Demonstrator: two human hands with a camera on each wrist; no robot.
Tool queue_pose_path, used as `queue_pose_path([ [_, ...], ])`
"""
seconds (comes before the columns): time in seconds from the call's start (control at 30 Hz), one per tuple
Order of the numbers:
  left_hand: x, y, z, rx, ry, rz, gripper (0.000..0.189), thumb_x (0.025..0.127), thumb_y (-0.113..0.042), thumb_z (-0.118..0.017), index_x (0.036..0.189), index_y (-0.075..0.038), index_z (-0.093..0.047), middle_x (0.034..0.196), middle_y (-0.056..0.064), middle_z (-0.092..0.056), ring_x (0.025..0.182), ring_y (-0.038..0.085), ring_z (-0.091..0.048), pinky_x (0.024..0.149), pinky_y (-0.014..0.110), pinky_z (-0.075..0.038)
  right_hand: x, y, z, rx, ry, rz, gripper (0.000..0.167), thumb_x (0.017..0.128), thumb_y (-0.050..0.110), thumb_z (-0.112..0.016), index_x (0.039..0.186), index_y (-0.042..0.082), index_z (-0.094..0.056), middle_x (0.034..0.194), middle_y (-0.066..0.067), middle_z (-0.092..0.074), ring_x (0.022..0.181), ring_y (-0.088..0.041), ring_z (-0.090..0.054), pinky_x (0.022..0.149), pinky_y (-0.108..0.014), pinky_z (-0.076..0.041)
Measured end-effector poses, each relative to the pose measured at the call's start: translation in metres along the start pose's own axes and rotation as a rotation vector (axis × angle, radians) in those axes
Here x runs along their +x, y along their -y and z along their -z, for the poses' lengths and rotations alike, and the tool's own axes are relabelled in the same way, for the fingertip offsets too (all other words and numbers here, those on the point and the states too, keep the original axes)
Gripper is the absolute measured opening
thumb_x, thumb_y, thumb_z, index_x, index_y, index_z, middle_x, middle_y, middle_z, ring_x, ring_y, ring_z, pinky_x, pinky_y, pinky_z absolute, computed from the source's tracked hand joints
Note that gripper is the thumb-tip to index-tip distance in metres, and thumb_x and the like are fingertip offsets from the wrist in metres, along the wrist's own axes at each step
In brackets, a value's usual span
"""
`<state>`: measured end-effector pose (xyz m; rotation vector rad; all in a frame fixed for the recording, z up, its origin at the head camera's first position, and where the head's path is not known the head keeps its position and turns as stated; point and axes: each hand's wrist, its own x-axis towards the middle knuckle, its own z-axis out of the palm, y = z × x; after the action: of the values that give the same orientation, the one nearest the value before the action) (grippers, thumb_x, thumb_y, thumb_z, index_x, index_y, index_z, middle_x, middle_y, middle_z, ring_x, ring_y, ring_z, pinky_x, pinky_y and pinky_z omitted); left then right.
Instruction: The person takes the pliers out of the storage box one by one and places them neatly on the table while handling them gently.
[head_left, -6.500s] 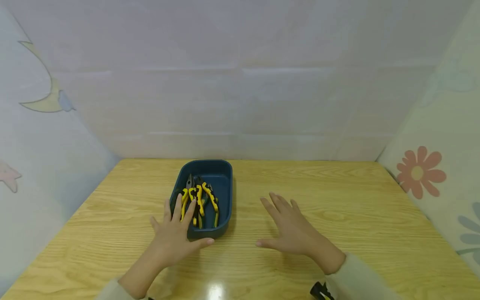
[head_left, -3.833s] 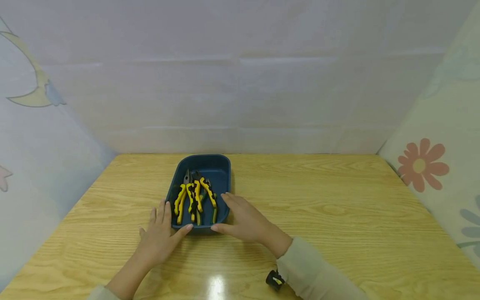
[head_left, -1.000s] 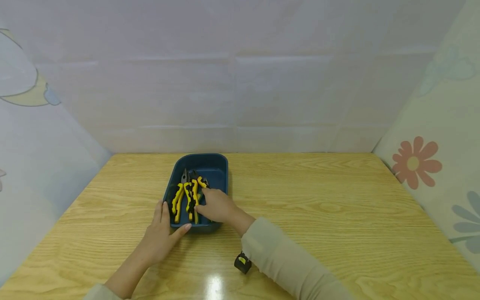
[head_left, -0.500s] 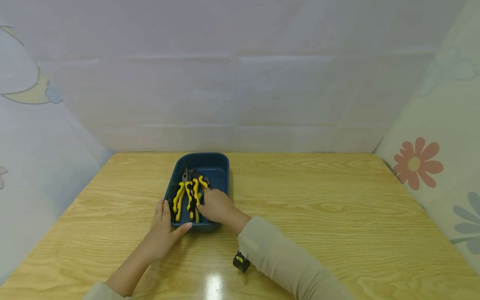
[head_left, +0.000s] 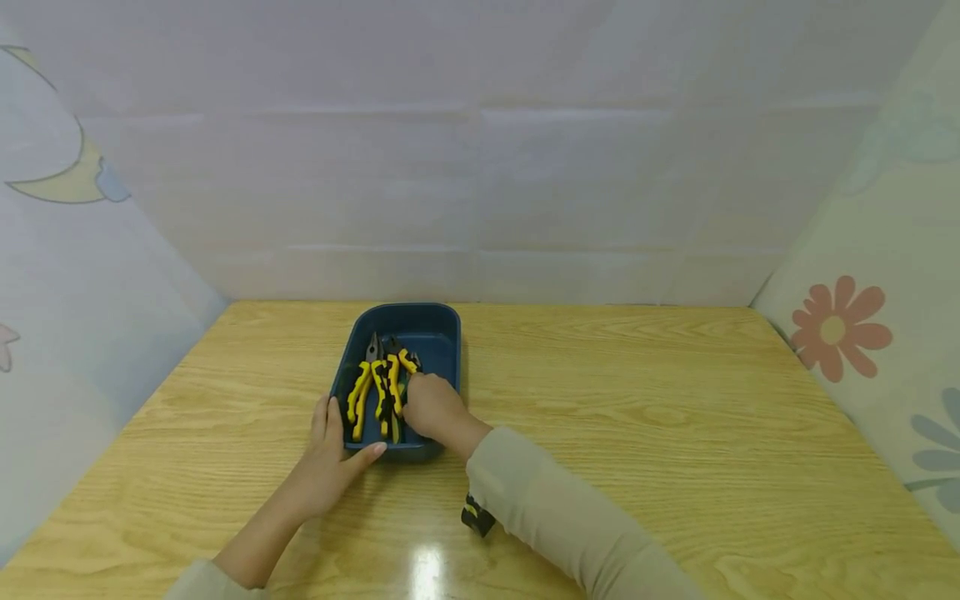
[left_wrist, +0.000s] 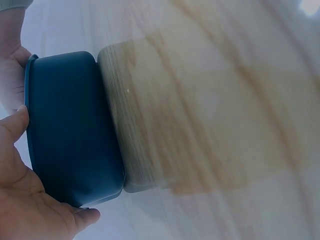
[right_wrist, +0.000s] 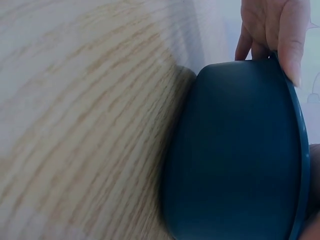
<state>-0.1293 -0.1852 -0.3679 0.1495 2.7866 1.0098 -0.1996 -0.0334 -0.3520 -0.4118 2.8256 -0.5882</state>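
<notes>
A dark blue plastic bin stands on the table, holding several pliers with yellow and black handles. My left hand grips its near left corner, thumb on the front rim and fingers along the left side; the left wrist view shows this hand against the bin's outer wall. Inside the bin, my right hand curls round the rightmost pliers, hiding most of their handles. Left of it lie long-nose pliers and another pair of pliers. The right wrist view mostly shows the bin's wall.
The wooden table extends to both sides of the bin. A pale wall sheet rises behind the table's far edge, with patterned panels at the left and right. A small black and yellow device sits under my right wrist.
Both hands came in from spread poses to the bin. My left hand took its near left corner; my right hand reached inside and closed round the rightmost pliers. In the last second little moved.
</notes>
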Motion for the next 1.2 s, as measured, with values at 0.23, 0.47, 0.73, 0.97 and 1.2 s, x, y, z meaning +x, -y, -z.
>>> queue_pose_path([
  [0.23, 0.0, 0.001, -0.001, -0.006, 0.012, 0.021, 0.097, 0.083, -0.053, -0.044, 0.132, 0.002, 0.02, 0.136, 0.023, 0.022, 0.122, 0.046, 0.0, 0.093, 0.057, -0.016, 0.005, 0.0, 0.002, -0.046, 0.002, -0.003, 0.021, 0.088, 0.007, -0.047, 0.071, 0.009, -0.06, 0.055, -0.002, -0.049, 0.043, -0.011, -0.042, 0.038, -0.021, -0.032],
  [0.47, 0.0, -0.001, -0.001, 0.003, 0.021, 0.028, 0.097, 0.083, -0.054, -0.042, 0.132, 0.002, 0.021, 0.136, 0.022, 0.024, 0.122, 0.047, -0.002, 0.092, 0.057, -0.018, 0.011, -0.001, 0.0, -0.042, -0.016, -0.026, 0.017, 0.087, 0.007, -0.048, 0.076, 0.009, -0.061, 0.056, -0.002, -0.05, 0.043, -0.012, -0.043, 0.038, -0.021, -0.033],
  [0.73, -0.001, -0.002, 0.0, 0.004, 0.025, 0.032, 0.097, 0.083, -0.054, -0.042, 0.132, 0.001, 0.021, 0.136, 0.022, 0.025, 0.122, 0.046, -0.002, 0.092, 0.057, -0.018, 0.012, 0.0, 0.0, 0.008, -0.036, -0.075, 0.02, 0.086, 0.006, -0.049, 0.069, 0.01, -0.059, 0.055, -0.002, -0.048, 0.043, -0.012, -0.042, 0.037, -0.021, -0.032],
  [0.97, -0.001, -0.002, 0.0, 0.01, 0.027, 0.036, 0.097, 0.083, -0.055, -0.041, 0.131, 0.002, 0.021, 0.135, 0.022, 0.026, 0.122, 0.047, -0.002, 0.092, 0.057, -0.018, 0.015, 0.001, 0.002, 0.055, -0.044, -0.1, 0.015, 0.084, 0.006, -0.051, 0.073, 0.006, -0.061, 0.056, -0.003, -0.048, 0.041, -0.012, -0.039, 0.036, -0.021, -0.03],
  [1.2, -0.002, -0.002, 0.0, 0.018, 0.02, 0.031, 0.097, 0.083, -0.054, -0.042, 0.131, 0.003, 0.02, 0.135, 0.023, 0.025, 0.122, 0.047, -0.001, 0.092, 0.057, -0.017, 0.02, -0.001, 0.006, 0.122, 0.005, -0.106, 0.037, 0.082, 0.006, -0.052, 0.048, 0.012, -0.038, 0.043, 0.002, -0.027, 0.036, -0.009, -0.029, 0.035, -0.019, -0.026],
])
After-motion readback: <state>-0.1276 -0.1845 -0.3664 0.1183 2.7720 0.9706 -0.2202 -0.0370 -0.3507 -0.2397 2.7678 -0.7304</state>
